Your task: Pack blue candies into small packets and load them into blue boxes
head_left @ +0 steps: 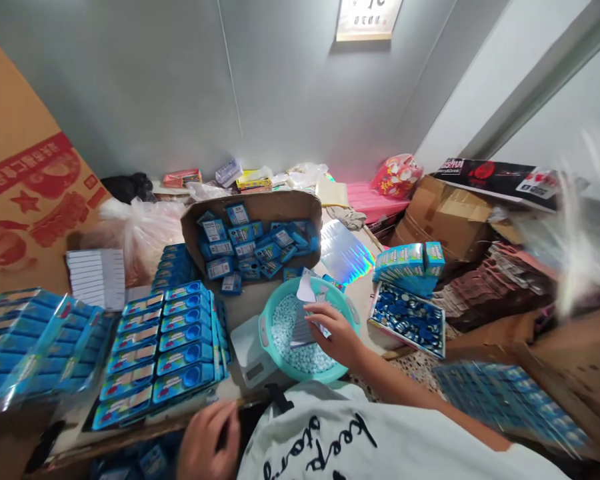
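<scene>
My right hand (pixel 333 333) is over a turquoise basin (pixel 269 327) of small pale beads (pixel 310 360). Its curled fingers are around a grey-white sheet or packet (pixel 303 323) that rests on the beads; a white paper piece (pixel 306 287) sticks up beyond it. Low in the view, at the table's front edge, my left hand (pixel 210 437) is blurred, its fingers bent, and whether anything lies inside them is hidden. Stacked blue boxes (pixel 183 343) stand beyond my left hand.
Behind the basin, a cardboard carton (pixel 190 230) holds small blue boxes. A tray of blue and silver pieces (pixel 410 320) sits to the right, below a row of blue boxes (pixel 405 263). Wrapped blue packs (pixel 40 340) stand at far left; brown cartons (pixel 437 217) are at right.
</scene>
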`<state>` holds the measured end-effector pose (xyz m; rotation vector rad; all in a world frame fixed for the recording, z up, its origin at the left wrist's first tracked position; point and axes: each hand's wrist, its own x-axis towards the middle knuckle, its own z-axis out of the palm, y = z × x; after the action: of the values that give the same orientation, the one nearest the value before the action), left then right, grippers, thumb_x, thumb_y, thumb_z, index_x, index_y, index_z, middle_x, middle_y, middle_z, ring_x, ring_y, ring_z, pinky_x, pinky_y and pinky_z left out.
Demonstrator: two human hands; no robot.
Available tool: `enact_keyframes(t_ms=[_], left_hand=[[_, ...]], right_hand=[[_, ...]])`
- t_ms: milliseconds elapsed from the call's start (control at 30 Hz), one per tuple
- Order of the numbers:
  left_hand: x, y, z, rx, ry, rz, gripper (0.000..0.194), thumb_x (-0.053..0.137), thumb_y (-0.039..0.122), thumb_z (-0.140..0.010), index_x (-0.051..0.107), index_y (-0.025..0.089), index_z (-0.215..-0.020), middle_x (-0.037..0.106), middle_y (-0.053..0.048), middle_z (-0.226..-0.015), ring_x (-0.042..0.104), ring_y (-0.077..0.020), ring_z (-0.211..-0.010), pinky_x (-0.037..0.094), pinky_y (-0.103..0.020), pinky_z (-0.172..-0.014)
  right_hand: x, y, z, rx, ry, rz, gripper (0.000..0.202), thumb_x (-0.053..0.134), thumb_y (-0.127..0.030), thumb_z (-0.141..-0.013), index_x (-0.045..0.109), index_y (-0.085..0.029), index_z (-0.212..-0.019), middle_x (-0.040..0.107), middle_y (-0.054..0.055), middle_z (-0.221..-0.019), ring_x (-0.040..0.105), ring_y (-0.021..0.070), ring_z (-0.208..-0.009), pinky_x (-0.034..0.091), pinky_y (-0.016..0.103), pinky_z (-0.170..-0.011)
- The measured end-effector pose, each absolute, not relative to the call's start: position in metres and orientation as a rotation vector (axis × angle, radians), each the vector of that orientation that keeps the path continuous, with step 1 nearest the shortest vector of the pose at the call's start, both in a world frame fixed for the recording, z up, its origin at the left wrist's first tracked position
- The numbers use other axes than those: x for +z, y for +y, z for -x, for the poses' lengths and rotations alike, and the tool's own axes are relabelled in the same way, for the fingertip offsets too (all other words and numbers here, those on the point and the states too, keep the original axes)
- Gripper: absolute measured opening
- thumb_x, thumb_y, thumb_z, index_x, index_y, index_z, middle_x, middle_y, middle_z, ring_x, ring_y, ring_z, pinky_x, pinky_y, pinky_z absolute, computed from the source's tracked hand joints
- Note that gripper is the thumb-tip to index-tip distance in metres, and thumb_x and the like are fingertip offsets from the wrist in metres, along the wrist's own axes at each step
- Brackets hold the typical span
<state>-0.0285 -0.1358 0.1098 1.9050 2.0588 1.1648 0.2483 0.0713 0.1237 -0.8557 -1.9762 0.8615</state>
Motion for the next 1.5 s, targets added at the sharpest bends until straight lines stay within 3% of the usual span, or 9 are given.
enact_keyframes(t_ms=[200,333,467,667,767,1000,1167,1333,1500], left_hand=[[0.099,-0.026,-0.084,0.741,1.739,-2.214,0.084,0.071,0.027,-0.08,0.028,0.022,-0.152,0.036,-0.018,-0.155,0.037,-0.033,-0.142,0.043,-0.052,-0.109],[0.096,0.01,-0.115,0.828,1.735,-2.131,0.058,0.056,0.008,-0.083,0.049,0.024,-0.138,0.052,-0.012,-0.145,0.053,-0.0275,-0.131,0.049,-0.045,-0.102],[0.108,0.006,-0.126,1.021,1.9,-2.022,0.021,0.049,0.018,-0.093,0.065,0.021,-0.106,0.072,-0.009,-0.103,0.068,-0.0232,-0.1,0.053,-0.038,-0.091],[0.147,-0.032,-0.141,1.382,2.071,-1.936,0.008,0.057,0.02,-0.09,0.064,0.021,-0.093,0.071,-0.007,-0.099,0.068,-0.0208,-0.094,0.054,-0.034,-0.083],[0.158,-0.041,-0.155,1.339,1.806,-2.195,0.019,0.056,0.011,-0.085,0.067,0.025,-0.089,0.073,-0.004,-0.099,0.069,-0.0195,-0.097,0.056,-0.033,-0.084],[0.174,-0.05,-0.161,0.859,1.786,-2.229,0.031,0.067,0.022,-0.08,0.069,0.028,-0.11,0.063,-0.01,-0.131,0.061,-0.0267,-0.121,0.055,-0.039,-0.097],[0.207,-0.064,-0.152,1.107,1.868,-2.273,0.014,0.059,0.009,-0.084,0.064,0.022,-0.083,0.067,-0.006,-0.091,0.065,-0.0191,-0.091,0.054,-0.032,-0.08],[0.255,-0.043,-0.155,0.86,2.257,-2.68,0.043,0.071,0.024,-0.083,0.061,0.022,-0.125,0.063,-0.013,-0.126,0.053,-0.0356,-0.122,0.029,-0.064,-0.108],[0.268,-0.024,-0.133,0.475,1.98,-2.602,0.033,0.057,0.02,-0.094,0.059,0.028,-0.125,0.07,0.002,-0.098,0.064,-0.0163,-0.09,0.023,-0.058,-0.115]], right_hand=[[0.129,0.057,-0.277,1.106,-1.985,0.693,0.024,0.051,-0.024,-0.095,0.072,-0.025,-0.107,0.069,0.012,-0.118,0.064,0.0237,-0.111,0.051,0.045,-0.097],[0.139,0.052,-0.307,1.194,-1.786,0.7,0.018,0.057,-0.027,-0.092,0.073,-0.023,-0.1,0.071,0.012,-0.105,0.066,0.0247,-0.099,0.054,0.043,-0.089],[0.126,0.058,-0.347,1.214,-1.379,0.939,0.018,0.062,-0.036,-0.09,0.073,-0.023,-0.094,0.069,0.009,-0.097,0.064,0.0245,-0.094,0.051,0.041,-0.087],[0.123,0.075,-0.356,2.212,-0.902,1.068,0.061,0.06,-0.071,-0.081,0.066,-0.016,-0.109,0.069,0.014,-0.112,0.069,0.0253,-0.091,0.052,0.04,-0.08],[0.15,0.074,-0.34,2.416,-0.699,0.738,0.059,0.057,-0.069,-0.085,0.065,-0.016,-0.109,0.069,0.013,-0.112,0.068,0.0231,-0.095,0.052,0.036,-0.082],[0.194,0.1,-0.321,1.885,-1.16,0.722,0.028,0.067,-0.038,-0.082,0.067,-0.019,-0.103,0.072,0.004,-0.096,0.065,0.0221,-0.088,0.05,0.034,-0.082],[0.215,0.128,-0.335,1.275,-2.106,0.844,0.024,0.051,-0.021,-0.09,0.068,-0.019,-0.107,0.071,0.005,-0.093,0.063,0.0202,-0.085,0.043,0.028,-0.071],[0.231,0.113,-0.329,0.753,-2.806,0.633,0.018,0.055,-0.017,-0.088,0.071,-0.019,-0.096,0.07,0.005,-0.079,0.055,0.015,-0.067,0.027,0.027,-0.057],[0.237,0.094,-0.313,0.717,-2.76,0.353,0.02,0.05,-0.027,-0.098,0.067,-0.018,-0.101,0.071,0.004,-0.082,0.052,0.0125,-0.064,0.022,0.029,-0.056]])
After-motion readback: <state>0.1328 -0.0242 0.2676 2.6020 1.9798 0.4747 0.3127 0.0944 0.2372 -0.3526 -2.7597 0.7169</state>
